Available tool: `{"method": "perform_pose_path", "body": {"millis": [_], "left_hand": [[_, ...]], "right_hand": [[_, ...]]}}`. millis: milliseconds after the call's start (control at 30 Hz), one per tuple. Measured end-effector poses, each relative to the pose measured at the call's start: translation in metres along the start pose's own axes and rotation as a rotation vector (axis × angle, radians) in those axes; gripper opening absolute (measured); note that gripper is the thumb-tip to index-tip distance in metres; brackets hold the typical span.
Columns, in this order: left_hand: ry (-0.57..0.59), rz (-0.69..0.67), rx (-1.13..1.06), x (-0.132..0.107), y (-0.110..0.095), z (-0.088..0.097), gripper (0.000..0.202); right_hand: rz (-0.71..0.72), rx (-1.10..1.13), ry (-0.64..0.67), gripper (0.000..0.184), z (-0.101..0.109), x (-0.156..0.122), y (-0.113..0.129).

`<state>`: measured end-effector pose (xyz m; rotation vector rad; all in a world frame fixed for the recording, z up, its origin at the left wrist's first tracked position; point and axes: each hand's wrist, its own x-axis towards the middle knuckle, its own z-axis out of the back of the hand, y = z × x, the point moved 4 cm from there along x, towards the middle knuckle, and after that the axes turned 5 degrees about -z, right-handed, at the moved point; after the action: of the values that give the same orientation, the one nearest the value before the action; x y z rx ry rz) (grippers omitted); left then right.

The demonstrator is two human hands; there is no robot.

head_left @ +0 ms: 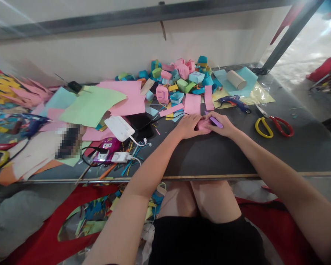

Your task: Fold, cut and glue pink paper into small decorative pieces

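My left hand lies on the dark tabletop, its fingers closed round a small folded piece of pink paper. In my right hand is a slim purple marker, held against the pink paper; its tip is hard to make out. The two hands almost meet, and fingers hide part of the paper. Just behind them lie a pink paper sheet and a pink strip. A blue glue gun rests beyond my right hand.
Scissors with red and yellow handles lie at right. Behind, folded paper boxes form a pile against the wall. At left are green paper, a white power bank, a purple power strip and cables. The table edge runs above my lap.
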<state>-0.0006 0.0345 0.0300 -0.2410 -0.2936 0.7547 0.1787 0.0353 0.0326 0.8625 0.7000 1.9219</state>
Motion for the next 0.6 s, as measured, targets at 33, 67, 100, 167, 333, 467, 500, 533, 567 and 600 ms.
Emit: {"method": "perform_pose_path", "body": {"millis": [33, 67, 100, 167, 333, 467, 500, 533, 567, 600], "left_hand": [[-0.011, -0.004, -0.034, 0.000, 0.001, 0.001, 0.071], [-0.023, -0.010, -0.068, 0.000, 0.002, 0.001, 0.070], [-0.038, -0.018, -0.099, 0.000, 0.004, 0.002, 0.070], [-0.067, -0.028, -0.152, 0.000, 0.006, 0.002, 0.069], [-0.101, -0.018, -0.236, 0.000, 0.010, 0.001, 0.072], [-0.073, -0.005, -0.246, 0.000, 0.011, 0.000, 0.071], [-0.068, 0.004, -0.249, 0.000, 0.011, 0.000, 0.072], [-0.066, 0.012, -0.253, 0.001, 0.012, -0.001, 0.073], [-0.065, 0.018, -0.258, 0.001, 0.013, -0.001, 0.074], [-0.065, 0.024, -0.263, 0.001, 0.013, -0.001, 0.075]], "right_hand": [[0.000, -0.002, 0.000, 0.028, 0.000, 0.000, 0.000], [0.000, -0.003, -0.001, 0.029, 0.000, -0.001, 0.000], [-0.004, -0.002, -0.003, 0.029, -0.001, -0.001, 0.000], [-0.017, 0.004, -0.007, 0.031, -0.001, -0.002, 0.000], [-0.068, 0.247, -0.096, 0.042, 0.002, 0.001, -0.001], [-0.295, 0.649, -0.226, 0.053, 0.009, 0.006, -0.014], [-0.350, 0.714, -0.236, 0.050, 0.009, 0.006, -0.017], [-0.392, 0.757, -0.241, 0.047, 0.010, 0.007, -0.020], [-0.419, 0.779, -0.239, 0.046, 0.009, 0.007, -0.022], [-0.433, 0.784, -0.230, 0.049, 0.009, 0.007, -0.023]]}}
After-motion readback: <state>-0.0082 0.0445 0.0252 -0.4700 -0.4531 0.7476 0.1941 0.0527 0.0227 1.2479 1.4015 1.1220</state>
